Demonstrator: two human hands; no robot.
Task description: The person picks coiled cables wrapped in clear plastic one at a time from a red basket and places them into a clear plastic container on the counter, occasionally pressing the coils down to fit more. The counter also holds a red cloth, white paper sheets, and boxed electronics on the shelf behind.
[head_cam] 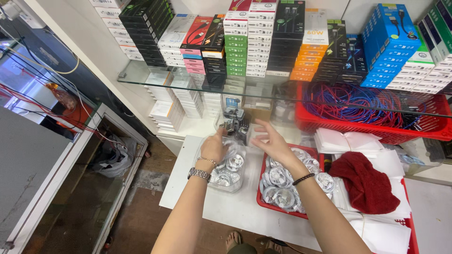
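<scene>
surface (pixel 245 211): white, flat; carries tub and red tray.
tub (pixel 229 165): clear plastic, coiled white cables inside; gripped at far-left rim by left hand (pixel 214 146), fingers curled.
right hand (pixel 269 141): open, fingers spread, nothing held; tub lies just left.
red tray (pixel 287 186): more glossy coils, near right.

the scene is lit brightly and evenly from above, and colours are rendered vividly. only soft, faint shadows are cast under the forearms onto the white table (pixel 235 211). pale reflections are seen along the glass shelf (pixel 141 77) in the upper middle, and glare is spread over the glass panel (pixel 28 70) at the upper left. the lower left of the frame is left dimmer. straight edges are bent towards the corners by wide-angle distortion. the right hand (pixel 270 143) is slightly smeared by motion blur.
</scene>
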